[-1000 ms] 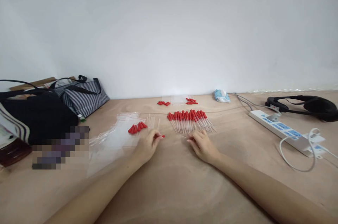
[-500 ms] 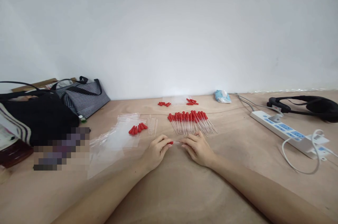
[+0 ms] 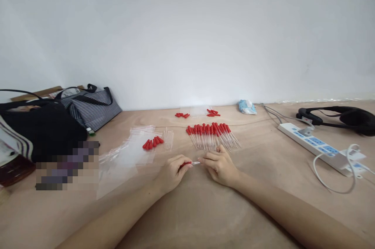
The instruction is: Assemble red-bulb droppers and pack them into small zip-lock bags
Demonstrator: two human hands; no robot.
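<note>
My left hand (image 3: 175,171) is closed on a red rubber bulb (image 3: 187,163), mostly hidden by the fingers. A clear dropper tube (image 3: 195,162) runs from the bulb to my right hand (image 3: 218,167), whose fingertips pinch its other end. Just beyond the hands lies a row of droppers (image 3: 209,133), red bulbs on clear tubes, bulbs pointing to the wall. Left of that row are several loose clear tubes (image 3: 168,139) side by side. A small group of loose red bulbs (image 3: 152,143) rests on clear plastic bags (image 3: 137,151).
More red bulbs (image 3: 213,113) lie near the wall. A blue-white packet (image 3: 247,107) is at the back. To the right are a power strip (image 3: 316,145) with a cable and a black headset (image 3: 336,118). Bags (image 3: 93,106) stand at the left.
Both hands stay close together. My left hand has turned slightly and its fingers have shifted on the bulb; the bulb and tube sit slightly lower in view.
</note>
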